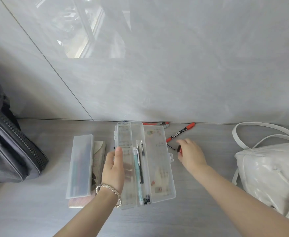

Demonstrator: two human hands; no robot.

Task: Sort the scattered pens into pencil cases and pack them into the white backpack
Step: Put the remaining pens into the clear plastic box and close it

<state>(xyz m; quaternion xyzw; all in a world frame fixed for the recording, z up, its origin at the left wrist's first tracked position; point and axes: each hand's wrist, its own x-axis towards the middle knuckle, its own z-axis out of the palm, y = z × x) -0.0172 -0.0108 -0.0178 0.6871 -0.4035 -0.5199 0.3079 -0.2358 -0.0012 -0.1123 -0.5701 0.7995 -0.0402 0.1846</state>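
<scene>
A clear plastic pencil case (159, 168) lies open on the grey floor, with a teal pen (136, 170) and two clear pens beside it inside. My left hand (113, 170) grips the case's left half, thumb on top and fingers underneath. My right hand (190, 153) is right of the case and pinches a red-and-black pen (179, 149) by its end. A red marker (181, 130) lies on the floor just beyond that hand, and another red pen (154, 124) lies against the wall. The white backpack (268, 170) sits at the right.
A closed frosted pencil case (79, 166) lies on a patterned pouch (98, 170) left of the open case. A grey bag (8, 142) with a black zipper stands at the far left. A tiled wall rises right behind the pens.
</scene>
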